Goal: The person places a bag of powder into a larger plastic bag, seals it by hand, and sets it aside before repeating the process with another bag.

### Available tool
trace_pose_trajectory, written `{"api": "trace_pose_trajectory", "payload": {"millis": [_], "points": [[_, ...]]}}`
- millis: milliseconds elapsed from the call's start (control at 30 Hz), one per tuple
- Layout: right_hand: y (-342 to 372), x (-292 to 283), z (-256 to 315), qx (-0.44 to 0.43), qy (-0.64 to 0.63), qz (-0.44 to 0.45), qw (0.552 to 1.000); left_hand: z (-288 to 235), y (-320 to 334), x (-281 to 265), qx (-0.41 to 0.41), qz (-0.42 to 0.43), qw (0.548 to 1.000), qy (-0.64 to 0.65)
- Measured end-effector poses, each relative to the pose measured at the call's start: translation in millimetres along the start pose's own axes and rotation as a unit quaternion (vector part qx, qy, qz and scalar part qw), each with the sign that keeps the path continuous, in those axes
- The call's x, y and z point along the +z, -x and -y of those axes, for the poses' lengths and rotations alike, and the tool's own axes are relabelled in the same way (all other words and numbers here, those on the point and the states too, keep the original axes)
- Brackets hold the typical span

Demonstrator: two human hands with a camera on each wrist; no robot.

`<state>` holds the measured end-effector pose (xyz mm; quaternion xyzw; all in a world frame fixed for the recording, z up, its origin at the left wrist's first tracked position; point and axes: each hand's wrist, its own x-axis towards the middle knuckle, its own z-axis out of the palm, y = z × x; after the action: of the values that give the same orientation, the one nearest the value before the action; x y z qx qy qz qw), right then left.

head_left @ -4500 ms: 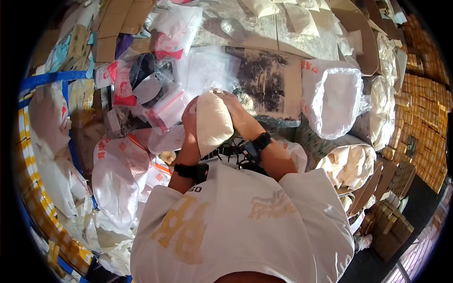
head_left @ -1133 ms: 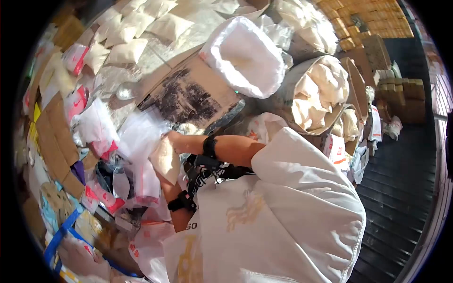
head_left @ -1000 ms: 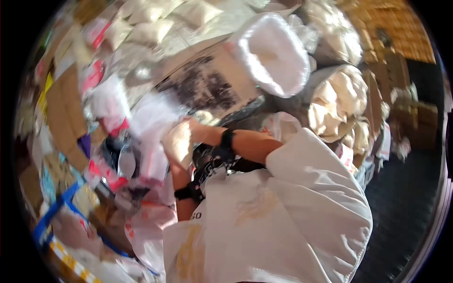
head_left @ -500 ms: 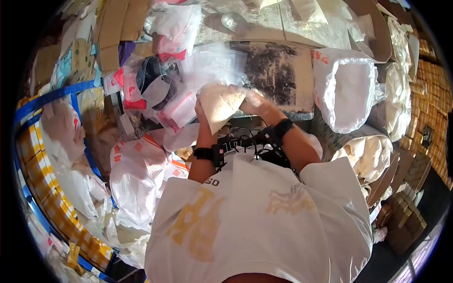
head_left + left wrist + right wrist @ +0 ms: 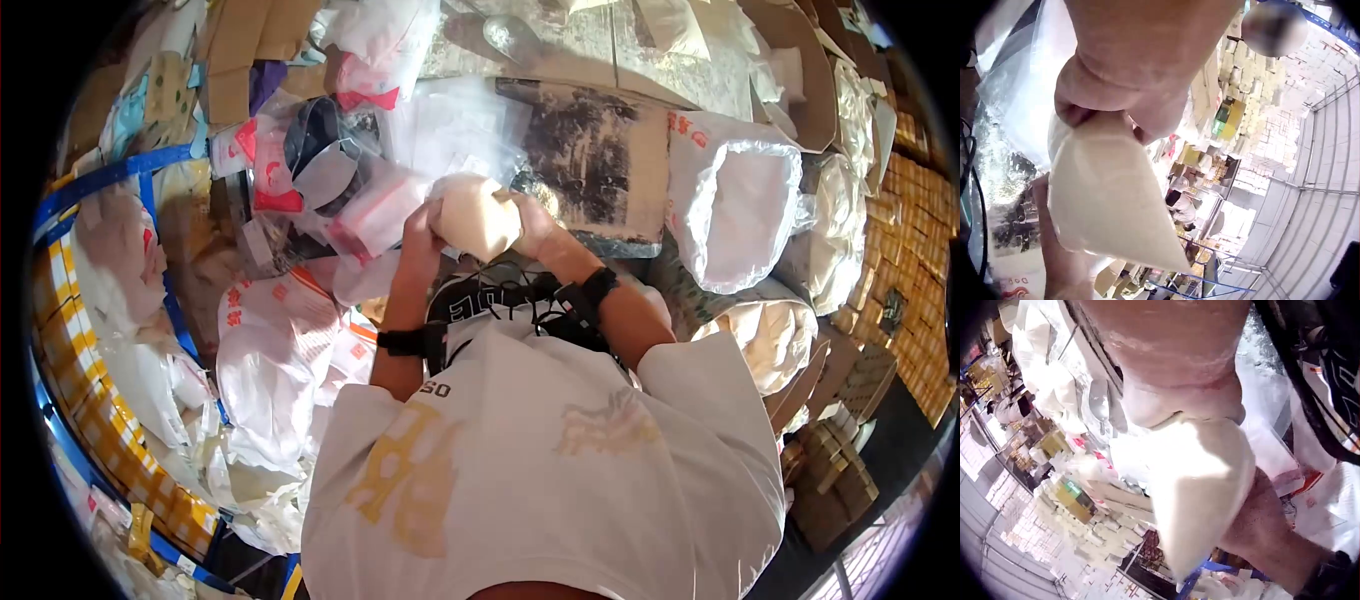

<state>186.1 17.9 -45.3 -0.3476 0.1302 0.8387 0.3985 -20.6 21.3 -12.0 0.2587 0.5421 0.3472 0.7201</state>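
Observation:
Between the two hands is a plump, cream-coloured bag [image 5: 477,217], held up in front of the white shirt. My left hand [image 5: 424,228] grips its left side; in the left wrist view the curled fingers of that hand [image 5: 1125,75] pinch the edge of the bag [image 5: 1110,194]. My right hand [image 5: 534,226] grips the opposite side, and the right wrist view shows this hand [image 5: 1179,375] closed on the bag's edge [image 5: 1200,487]. Clear flat plastic bags [image 5: 455,125] lie just beyond the hands.
A powder-stained cardboard piece [image 5: 580,155] lies beyond the right hand, beside a white-lined open sack [image 5: 740,215]. A metal scoop [image 5: 510,38] rests at the far side. Pink-and-white packs [image 5: 380,215] and a large white bag [image 5: 275,360] are on the left, near a blue frame [image 5: 115,172].
The head view has swung back from its earlier turn. Since half a second ago, the bag has tilted to a rounder outline between the hands, and the right hand has come against its side.

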Motion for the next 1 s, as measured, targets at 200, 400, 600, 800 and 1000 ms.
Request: {"api": "trace_pose_trajectory", "payload": {"millis": [200,400,600,800,1000], "points": [[18,22,23,0.038,0.008,0.014,0.999,-9,6,19,-0.043,-0.045,0.995,0.073],[-3,7,-5,-0.036,0.079,-0.033,0.996,52,-24,9,0.104,-0.303,0.945,-0.067],[-12,16,-27,-0.230,0.186,-0.184,0.937,41,-6,29,0.024,-0.253,0.967,0.038],[17,42,2,-0.092,0.190,0.041,0.977,41,-4,5,0.121,-0.102,0.982,0.100],[20,59,-5,-0.227,0.570,-0.175,0.770,25,-10,1,0.045,-0.095,0.986,0.127]]}}
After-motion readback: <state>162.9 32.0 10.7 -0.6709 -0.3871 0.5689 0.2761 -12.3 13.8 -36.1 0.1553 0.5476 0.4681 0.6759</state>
